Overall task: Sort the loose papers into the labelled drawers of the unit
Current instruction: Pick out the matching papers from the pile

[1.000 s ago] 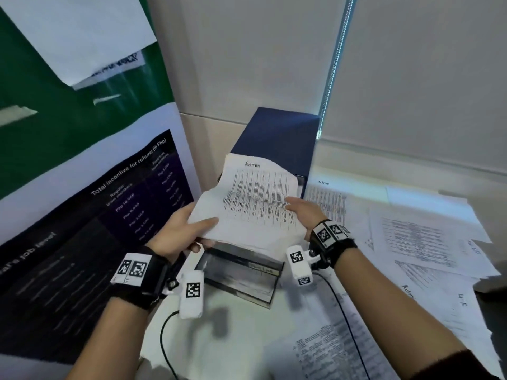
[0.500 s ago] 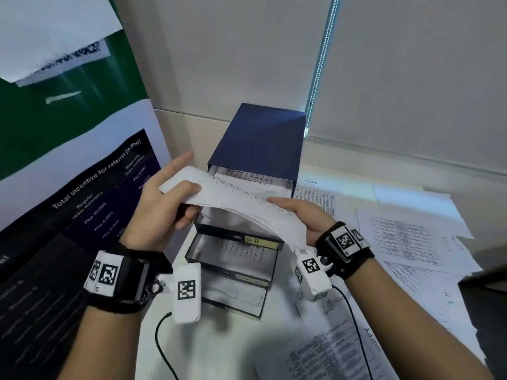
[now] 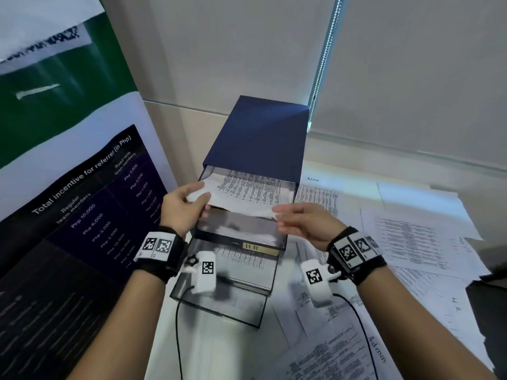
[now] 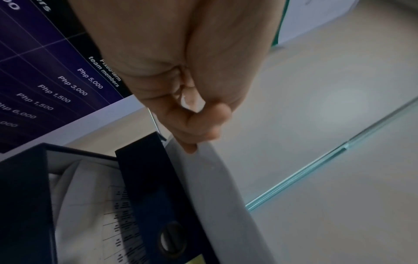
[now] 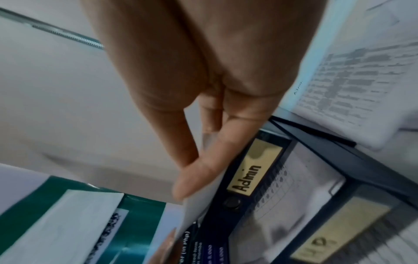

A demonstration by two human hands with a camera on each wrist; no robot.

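Observation:
A dark blue drawer unit (image 3: pixel 260 138) stands on the table with three smoky drawers pulled out in steps. The top one is labelled Admin (image 5: pixel 251 171), and the one below reads HR (image 3: pixel 258 247). A printed sheet (image 3: pixel 247 190) lies half inside the top drawer, its near edge still out. My left hand (image 3: pixel 201 202) pinches the sheet's near left corner, and in the left wrist view its fingertips (image 4: pixel 192 146) are on the paper's edge (image 4: pixel 217 187). My right hand (image 3: pixel 277 215) pinches the near right corner between thumb and fingers (image 5: pixel 203 169).
Several loose printed papers (image 3: pixel 411 234) cover the table to the right of the unit, some handwritten Admin or HR. A large poster (image 3: pixel 82 201) stands close on the left. A blind chain (image 3: pixel 321 64) hangs behind. The wrist-camera cables trail below my hands.
The sheet was held upright facing me. It has been laid flat and slid forward into the top drawer, with both hands moving along at its near corners.

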